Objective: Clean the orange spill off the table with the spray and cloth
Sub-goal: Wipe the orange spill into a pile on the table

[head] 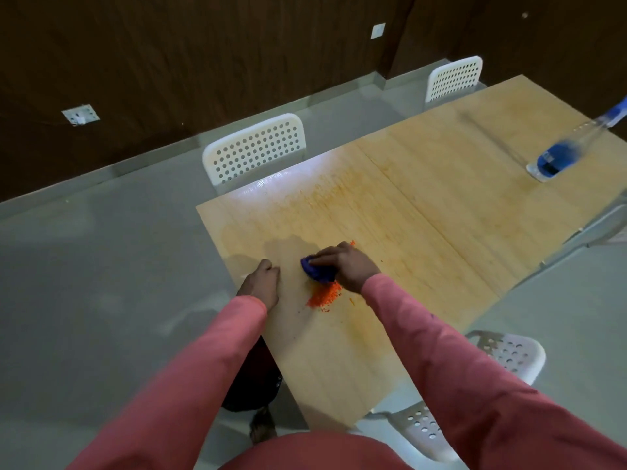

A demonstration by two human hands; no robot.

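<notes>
Blue cloth (pixel 317 270) gripped by right hand (pixel 346 266) beside orange spill (pixel 324 296); left hand (pixel 261 279) fisted, empty.

table (pixel 424 212): pale wood grain, smooth, sheen where light is reflected | spill (pixel 324 296): orange, grainy, rough | cloth (pixel 317 270): blue fabric, matt | bottle (pixel 559 157): clear glossy plastic, blue label | chairs (pixel 254 147): white perforated plastic, smooth | sleeves (pixel 458 361): pink knit, matt | floor (pixel 101 266): grey, glossy
</notes>
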